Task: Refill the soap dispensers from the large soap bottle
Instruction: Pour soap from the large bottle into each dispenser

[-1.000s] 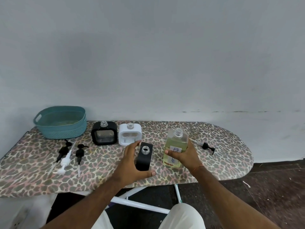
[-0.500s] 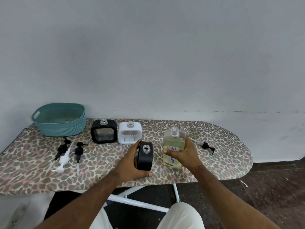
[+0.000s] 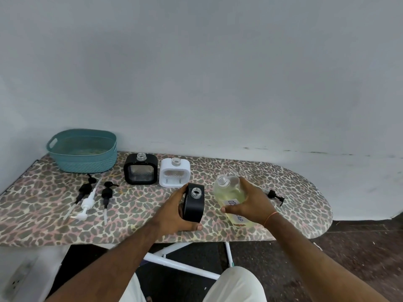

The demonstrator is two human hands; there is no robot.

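Three loose pumps lie at nine o'clock on the leopard-print surface, below the teal basket, likely set aside so the necks stay open. Behind, at eleven o'clock, a black dispenser and a white dispenser stand uncapped. At centre the left hand has its grip wrapped round a second black dispenser, steadying its mouth. At one o'clock the right hand clasps the large soap bottle, tilted neck-first toward that mouth, apparently to pour. One more pump lies at three o'clock.

Leopard-print board, teal basket, yellow soap bottle.
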